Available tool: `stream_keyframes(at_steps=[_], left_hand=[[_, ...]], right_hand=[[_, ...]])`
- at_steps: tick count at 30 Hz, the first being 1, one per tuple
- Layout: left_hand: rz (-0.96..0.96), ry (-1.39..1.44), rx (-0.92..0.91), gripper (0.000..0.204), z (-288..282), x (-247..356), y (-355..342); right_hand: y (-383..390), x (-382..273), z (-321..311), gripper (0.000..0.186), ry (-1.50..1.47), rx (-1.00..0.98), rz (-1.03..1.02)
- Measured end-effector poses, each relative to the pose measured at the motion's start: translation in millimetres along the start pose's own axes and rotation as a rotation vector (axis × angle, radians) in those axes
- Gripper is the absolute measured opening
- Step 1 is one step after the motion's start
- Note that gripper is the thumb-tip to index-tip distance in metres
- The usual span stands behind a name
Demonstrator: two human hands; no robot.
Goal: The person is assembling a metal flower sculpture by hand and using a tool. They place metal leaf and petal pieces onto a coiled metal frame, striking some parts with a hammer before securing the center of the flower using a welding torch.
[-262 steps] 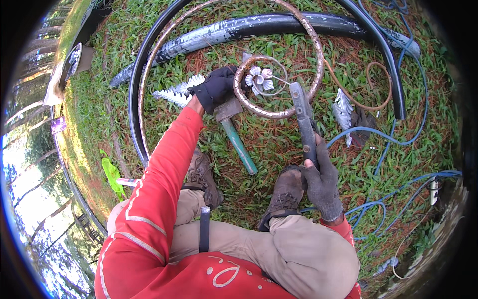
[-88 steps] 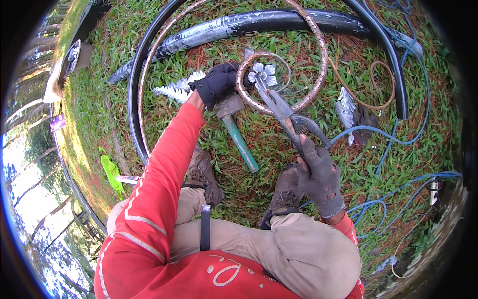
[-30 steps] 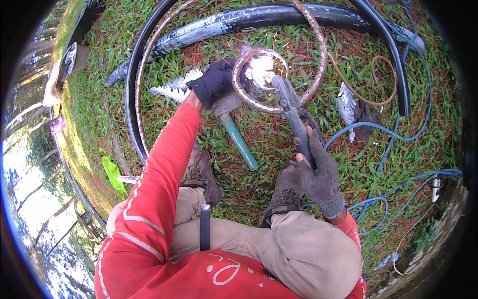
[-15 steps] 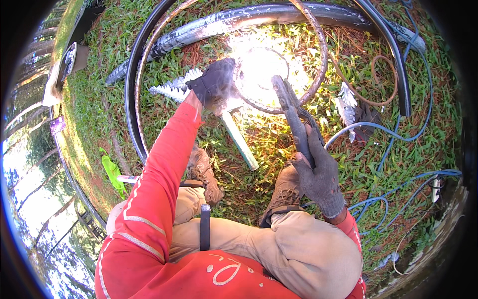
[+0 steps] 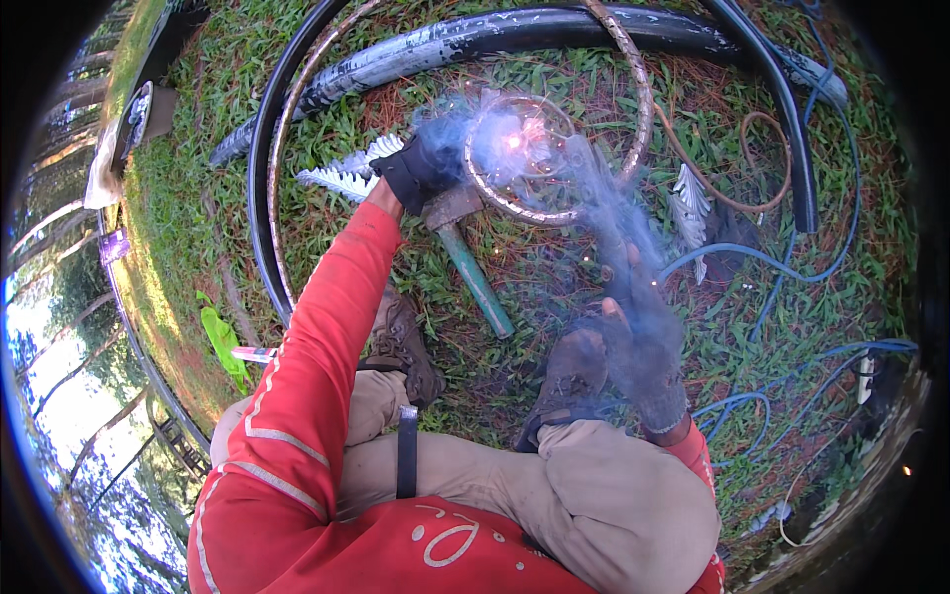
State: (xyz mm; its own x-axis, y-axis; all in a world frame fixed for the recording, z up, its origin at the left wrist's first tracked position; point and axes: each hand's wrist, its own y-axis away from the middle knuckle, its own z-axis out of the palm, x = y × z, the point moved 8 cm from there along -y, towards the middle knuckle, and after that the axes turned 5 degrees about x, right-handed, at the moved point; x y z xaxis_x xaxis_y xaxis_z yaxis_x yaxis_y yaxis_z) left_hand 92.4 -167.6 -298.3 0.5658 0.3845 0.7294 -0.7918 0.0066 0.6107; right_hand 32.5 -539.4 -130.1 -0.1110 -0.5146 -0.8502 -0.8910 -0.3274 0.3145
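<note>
Outdoors, on grass point(image 5: 554, 287): right hand point(image 5: 643, 342) grip shut on something, blurred by smoke. Left hand point(image 5: 421, 168) grip clamped on small metal ring point(image 5: 495, 193), glowing spot inside. Green-handled hammer point(image 5: 470, 262) beside it; big hoops point(image 5: 265, 198) beyond.

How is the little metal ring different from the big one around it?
The small ring is far smaller than the big rusty ring. The small ring has a bright spark and bluish smoke at it; the big ring has neither. The gloved left hand rests at the small ring's edge, while nothing touches the big ring. Both are round metal hoops lying flat on the grass.
</note>
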Motion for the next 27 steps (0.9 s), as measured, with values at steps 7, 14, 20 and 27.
stream_keyframes(at_steps=[7, 14, 20, 27], left_hand=[[0.019, -0.108, 0.012, 0.039, -1, 3, 0], [0.052, -0.208, -0.016, 0.035, 3, 2, -11], [0.064, -0.252, -0.016, 0.031, 1, 5, -10], [0.190, -0.511, -0.059, 0.027, 8, 10, -13]], right_hand=[[3, 0, 9, 0.069, -0.010, -0.053, 0.051], [2, 0, 10, 0.071, 0.039, -0.071, 0.047], [-1, -6, 11, 0.073, 0.030, -0.068, 0.017], [0, -9, 11, 0.071, 0.047, -0.032, -0.071]])
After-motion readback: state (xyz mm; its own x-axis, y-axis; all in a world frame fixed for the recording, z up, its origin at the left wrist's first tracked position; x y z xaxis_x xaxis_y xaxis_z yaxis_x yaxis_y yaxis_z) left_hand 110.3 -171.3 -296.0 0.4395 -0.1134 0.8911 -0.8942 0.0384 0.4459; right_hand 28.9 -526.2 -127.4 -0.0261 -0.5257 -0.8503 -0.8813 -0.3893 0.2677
